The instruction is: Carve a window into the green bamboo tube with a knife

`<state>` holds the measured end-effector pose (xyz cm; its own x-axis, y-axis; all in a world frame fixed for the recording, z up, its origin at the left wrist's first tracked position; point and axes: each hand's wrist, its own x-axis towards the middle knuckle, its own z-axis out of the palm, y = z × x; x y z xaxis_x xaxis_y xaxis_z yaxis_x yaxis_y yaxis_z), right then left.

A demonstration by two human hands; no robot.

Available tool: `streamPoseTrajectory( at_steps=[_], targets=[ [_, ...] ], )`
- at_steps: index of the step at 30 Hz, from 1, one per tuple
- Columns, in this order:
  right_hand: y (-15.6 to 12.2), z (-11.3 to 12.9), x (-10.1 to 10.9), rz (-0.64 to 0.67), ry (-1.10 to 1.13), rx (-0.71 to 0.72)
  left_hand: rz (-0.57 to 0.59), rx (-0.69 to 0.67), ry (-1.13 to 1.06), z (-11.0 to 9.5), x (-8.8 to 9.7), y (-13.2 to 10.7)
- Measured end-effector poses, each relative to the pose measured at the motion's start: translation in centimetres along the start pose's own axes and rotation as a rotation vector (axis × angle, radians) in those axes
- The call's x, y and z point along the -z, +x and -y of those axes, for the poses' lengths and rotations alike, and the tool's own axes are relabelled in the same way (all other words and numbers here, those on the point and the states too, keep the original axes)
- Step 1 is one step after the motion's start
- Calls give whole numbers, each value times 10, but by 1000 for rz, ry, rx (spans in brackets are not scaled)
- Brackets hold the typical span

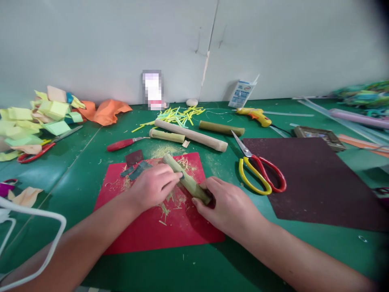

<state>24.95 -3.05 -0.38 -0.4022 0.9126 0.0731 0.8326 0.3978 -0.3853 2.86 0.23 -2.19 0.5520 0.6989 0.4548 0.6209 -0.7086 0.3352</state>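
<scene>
A greenish bamboo tube [190,183] lies slantwise above a red mat [121,227]. My right hand [226,198] is closed around its near end. Against the tube's side, my left hand [159,184] pinches a small dark piece of sandpaper [182,176], mostly covered by the fingers. Pale shavings and dust [179,202] are scattered over the mat. Dark sandpaper scraps [139,170] and a brownish piece [134,157] lie beyond my left hand.
Behind the mat lie several bamboo pieces [191,136] and a red-handled knife [124,144]. Scissors [258,170] rest at the right, overlapping a dark brown sheet [316,182]. Farther back are a yellow glue gun [255,116] and a phone [152,90]. A white frame [60,223] intrudes at left.
</scene>
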Motion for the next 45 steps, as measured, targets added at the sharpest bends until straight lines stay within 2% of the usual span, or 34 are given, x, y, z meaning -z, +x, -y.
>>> streamPoseTrajectory(
  at_steps=[3, 4, 9, 13, 14, 18, 22, 23, 27, 31, 32, 35, 36, 40, 45],
  targets=[
    [0, 0, 0, 13, 19, -2, -134, 110, 106, 8, 1, 3],
    [0, 0, 0, 22, 24, -4, -147, 129, 122, 8, 1, 4],
    [-1, 0, -3, 36, 26, -5, 10, 31, 25, -5, -3, 6],
    [-1, 2, -4, 18, 16, -18, -124, 137, 97, -2, -1, 6],
    [-1, 3, -4, 19, 12, -20, -123, 148, 107, -2, -1, 5],
    [-1, 3, -3, 23, -4, -18, 42, 60, 25, -10, -3, 2],
    [-2, 2, -4, -3, -16, -11, -104, 125, 91, -10, -3, 3],
    [-1, 2, -4, 0, -18, -11, -107, 126, 104, -10, -4, 3],
    [-1, 1, -5, 5, -18, -3, 47, 37, 37, -13, -4, 5],
    [-2, 2, -6, -20, -18, -6, -103, 139, 96, -13, -3, 6],
    [-2, 2, -5, -9, -21, -5, -98, 147, 105, -14, -3, 6],
    [-1, 4, -5, -4, -24, -8, 39, 72, 36, -18, -5, 2],
    [-1, 4, -4, -3, -24, -12, 48, 66, 15, -18, -5, 1],
    [0, 1, -3, -3, -20, -27, -75, 187, 13, -5, -1, 4],
    [1, -3, -4, -1, -19, -30, -93, 345, -74, 0, 5, 10]
  ],
)
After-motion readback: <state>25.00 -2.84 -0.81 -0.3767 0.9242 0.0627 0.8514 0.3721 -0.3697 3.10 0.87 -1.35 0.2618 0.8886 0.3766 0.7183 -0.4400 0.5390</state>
